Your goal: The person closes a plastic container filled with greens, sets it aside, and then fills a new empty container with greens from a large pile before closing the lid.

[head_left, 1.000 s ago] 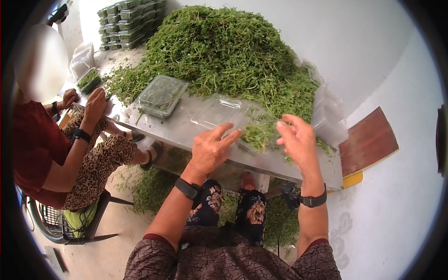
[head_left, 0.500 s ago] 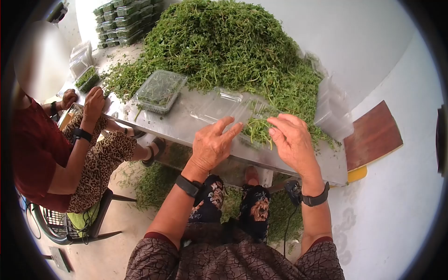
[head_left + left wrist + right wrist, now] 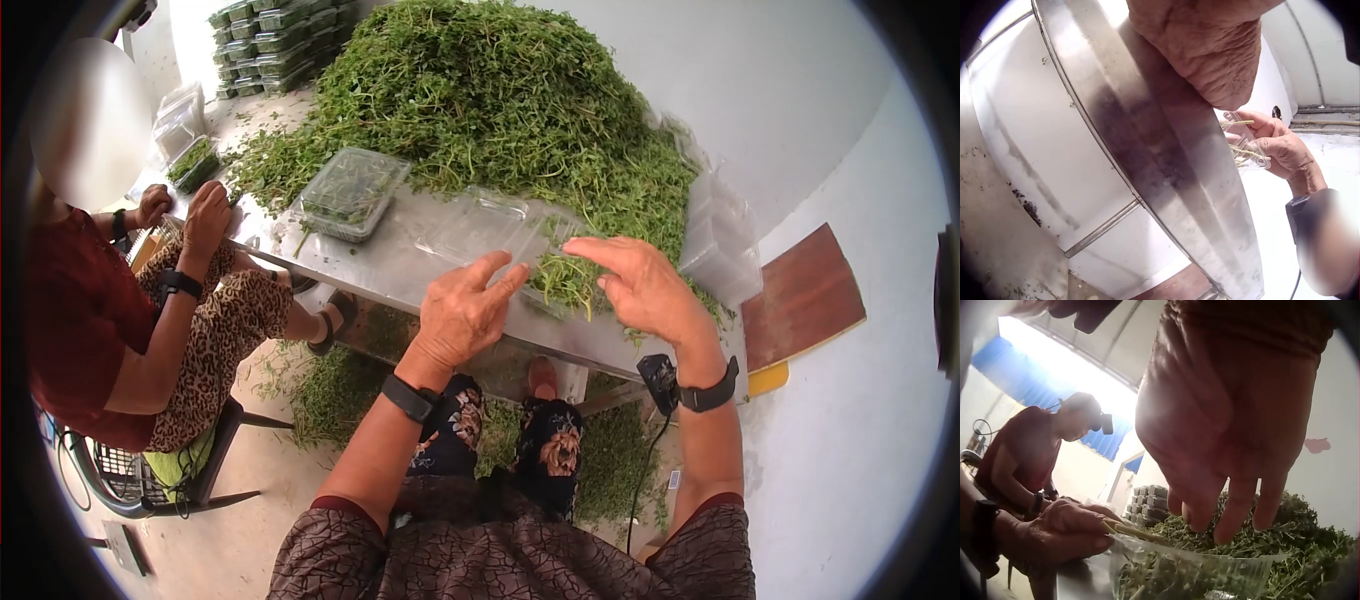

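Observation:
An open clear plastic container point(image 3: 545, 303) lies near the table's front edge, its lid point(image 3: 475, 228) folded back to the left. Loose green sprigs point(image 3: 565, 280) with pale stems fill the base, some over its rim. My left hand point(image 3: 465, 310) holds the container's left side; in the right wrist view its thumb and fingers point(image 3: 1075, 519) meet at the rim beside protruding stems. Over the right side hovers my right hand point(image 3: 650, 285), fingers fairly straight and pointing left, thumb apart below. In the right wrist view its fingers point down above the greens.
A large heap of greens point(image 3: 490, 100) covers the back of the table point(image 3: 390, 265). A closed filled container point(image 3: 355, 195) sits left; stacked packed boxes point(image 3: 270, 45) stand behind. Empty containers point(image 3: 720, 235) stand right, near a reddish-brown board point(image 3: 805, 295). Another person point(image 3: 110, 310) sits left.
My right hand went inward over the greens, then drew back right with its fingers straighter. Sprigs at the front of the container have shifted. My left hand has stayed at the container's side.

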Demonstrator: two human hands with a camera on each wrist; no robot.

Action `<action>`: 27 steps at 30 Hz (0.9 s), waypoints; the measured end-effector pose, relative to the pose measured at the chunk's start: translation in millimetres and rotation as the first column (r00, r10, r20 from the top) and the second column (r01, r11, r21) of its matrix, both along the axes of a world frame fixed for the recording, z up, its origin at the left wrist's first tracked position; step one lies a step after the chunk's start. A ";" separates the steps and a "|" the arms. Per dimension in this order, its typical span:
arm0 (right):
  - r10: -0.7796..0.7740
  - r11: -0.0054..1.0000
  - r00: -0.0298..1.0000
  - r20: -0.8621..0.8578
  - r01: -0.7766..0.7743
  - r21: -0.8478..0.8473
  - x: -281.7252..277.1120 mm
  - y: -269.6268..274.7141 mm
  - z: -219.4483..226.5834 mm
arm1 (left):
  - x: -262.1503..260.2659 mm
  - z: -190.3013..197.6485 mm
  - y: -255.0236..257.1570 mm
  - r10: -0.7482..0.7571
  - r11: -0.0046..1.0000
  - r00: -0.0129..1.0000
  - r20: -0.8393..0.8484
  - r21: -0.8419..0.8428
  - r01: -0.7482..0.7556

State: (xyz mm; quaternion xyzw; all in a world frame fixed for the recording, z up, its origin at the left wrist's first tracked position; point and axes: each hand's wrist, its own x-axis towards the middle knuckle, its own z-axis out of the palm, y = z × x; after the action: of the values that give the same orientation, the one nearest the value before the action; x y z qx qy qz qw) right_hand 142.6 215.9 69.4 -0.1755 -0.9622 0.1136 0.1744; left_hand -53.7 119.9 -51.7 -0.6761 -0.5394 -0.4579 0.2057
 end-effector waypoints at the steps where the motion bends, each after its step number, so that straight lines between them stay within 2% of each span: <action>1: 0.007 1.000 0.998 0.068 -0.005 -0.027 -2.1 3.4 3.6 | -0.3 -0.2 0.3 0.002 1.000 1.000 0.000 0.003 -0.002; 4: 0.050 0.995 0.989 0.139 -0.061 0.076 -15.4 3.0 4.4 | 0.3 -1.2 -0.4 0.002 1.000 1.000 -0.007 -0.011 -0.002; 7: 0.052 0.995 0.976 0.213 -0.068 0.068 -22.8 6.1 -0.7 | 1.3 0.7 -0.9 0.005 1.000 1.000 0.002 -0.021 -0.005; 11: 0.093 0.984 0.971 0.219 -0.123 0.127 -24.0 13.9 -13.3 | 1.5 0.6 0.6 -0.015 1.000 1.000 -0.005 0.028 0.015; 13: -0.030 0.998 0.913 0.406 0.005 0.063 -27.6 16.5 -12.4 | 1.7 0.1 0.4 -0.020 0.999 1.000 -0.005 0.027 0.020; 14: -0.030 0.998 0.913 0.407 0.005 0.062 -27.3 18.0 -12.9 | 1.6 0.5 -0.7 -0.020 1.000 1.000 -0.007 0.000 0.020; 17: -0.043 0.997 0.949 0.311 0.021 0.071 -26.0 21.3 -14.0 | 2.0 0.4 -1.7 -0.017 1.000 1.000 -0.008 -0.025 0.017; 19: -0.223 0.975 0.958 0.178 0.223 0.020 -26.8 20.1 -11.4 | 2.0 0.8 -1.9 -0.012 1.000 1.000 -0.007 -0.025 0.012; 20: -0.222 0.975 0.959 0.178 0.222 0.020 -27.0 19.0 -8.8 | 2.3 1.6 -2.0 -0.014 1.000 1.000 -0.015 -0.020 0.014; 22: -0.409 0.912 0.905 0.116 0.408 0.035 -27.3 15.2 -1.0 | 2.5 1.6 -1.6 -0.018 1.000 1.000 -0.022 -0.016 0.018; 27: -0.471 0.875 0.868 0.160 0.482 -0.038 -29.8 6.2 2.1 | 3.1 0.8 -1.3 -0.017 1.000 1.000 -0.021 -0.024 0.017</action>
State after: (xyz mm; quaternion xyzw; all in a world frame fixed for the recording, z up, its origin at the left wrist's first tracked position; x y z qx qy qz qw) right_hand 112.9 222.1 71.5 -0.4219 -0.8942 0.0908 0.1193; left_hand -50.6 118.6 -50.9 -0.6878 -0.5368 -0.4461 0.1996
